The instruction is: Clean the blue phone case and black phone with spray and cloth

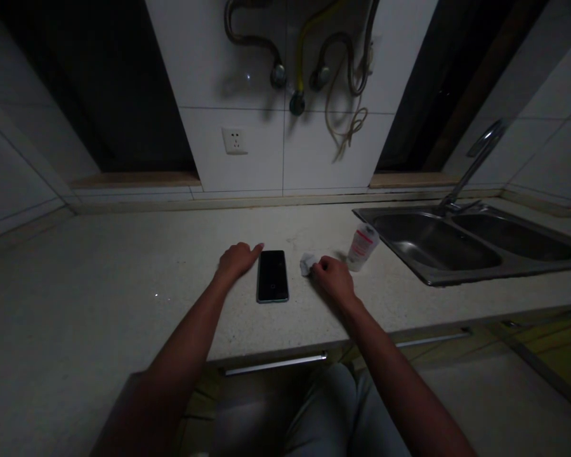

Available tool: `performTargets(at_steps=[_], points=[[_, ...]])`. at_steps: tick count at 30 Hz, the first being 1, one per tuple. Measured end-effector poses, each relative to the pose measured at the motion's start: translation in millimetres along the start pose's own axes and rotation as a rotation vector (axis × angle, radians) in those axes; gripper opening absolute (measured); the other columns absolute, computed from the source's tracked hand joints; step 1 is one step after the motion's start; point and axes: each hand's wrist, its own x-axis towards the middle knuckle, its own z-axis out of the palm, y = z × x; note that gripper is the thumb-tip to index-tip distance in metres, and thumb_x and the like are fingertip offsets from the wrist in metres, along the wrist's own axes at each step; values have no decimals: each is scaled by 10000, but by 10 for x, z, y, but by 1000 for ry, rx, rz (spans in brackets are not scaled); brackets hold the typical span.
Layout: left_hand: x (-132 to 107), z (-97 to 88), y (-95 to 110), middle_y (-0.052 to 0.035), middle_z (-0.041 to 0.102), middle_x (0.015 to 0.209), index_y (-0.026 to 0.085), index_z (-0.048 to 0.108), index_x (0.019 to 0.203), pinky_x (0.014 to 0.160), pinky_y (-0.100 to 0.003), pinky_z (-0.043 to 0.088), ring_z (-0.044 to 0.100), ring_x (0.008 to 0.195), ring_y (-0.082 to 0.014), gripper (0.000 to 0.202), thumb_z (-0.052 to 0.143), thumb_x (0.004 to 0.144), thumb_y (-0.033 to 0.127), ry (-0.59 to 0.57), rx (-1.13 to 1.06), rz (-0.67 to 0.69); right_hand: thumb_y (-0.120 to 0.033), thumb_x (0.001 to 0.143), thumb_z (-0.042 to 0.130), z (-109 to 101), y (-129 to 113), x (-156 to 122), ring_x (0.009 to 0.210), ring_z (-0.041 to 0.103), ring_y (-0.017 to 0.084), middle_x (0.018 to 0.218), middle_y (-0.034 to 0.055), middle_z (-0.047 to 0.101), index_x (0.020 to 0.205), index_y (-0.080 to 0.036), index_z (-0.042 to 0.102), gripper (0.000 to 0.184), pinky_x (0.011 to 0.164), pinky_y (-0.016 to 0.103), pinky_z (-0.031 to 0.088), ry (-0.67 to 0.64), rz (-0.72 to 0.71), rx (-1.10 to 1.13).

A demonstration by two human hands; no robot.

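Note:
A smartphone (pixel 273 277) with a dark screen lies face up on the counter. My left hand (pixel 236 260) rests just left of it, empty, the thumb stretched out to the phone's upper left corner and apart from the other fingers, which are partly hidden. To the right of the phone, my right hand (pixel 334 277) is closed, pinching a small crumpled white tissue (pixel 307 263) against the counter. Just beyond that hand stands a clear plastic bottle (pixel 363 246) with red print, leaning to one side in the picture.
The pale counter (pixel 209 235) runs along a tiled wall with a power socket (pixel 235 141). At the right is a double steel sink (pixel 433 241) with a tap (pixel 476 162). Hoses (pixel 347 44) hang on the wall above. Drawer handles (pixel 276 364) line the counter's front.

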Motion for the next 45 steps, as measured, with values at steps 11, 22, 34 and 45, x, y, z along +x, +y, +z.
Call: performTargets(at_steps=[11,22,34,45], points=[[-280,39,283,-158,692,735,221,475,511,782,-388,475,654,1011,-415,540,926,403,497,-111,-291,-36,-380,908,509,9,-72,-17,722,624,197,819,80,731,836,-203,713,279,559,284,249,-73,-3,-160],[-284,82,362,-78,717,728,152,678,832,620,-318,517,637,603,-183,222,776,633,164,-627,-1235,-120,-380,901,520,12,-53,-18,706,603,178,778,57,706,798,-197,696,274,552,276,248,-48,-8,-123],[-292,69,405,-154,733,860,152,647,922,792,-428,578,723,819,-261,376,493,868,491,-698,-1781,-349,-373,890,502,0,-48,-8,688,563,172,752,50,687,766,-196,676,276,559,274,256,-23,-4,-40],[-390,175,481,-137,697,750,126,647,896,669,-389,576,685,651,-233,762,407,802,843,-853,-1759,-298,-360,887,506,16,-39,-8,673,561,159,729,42,676,748,-188,660,269,560,261,259,-29,-34,-20]])
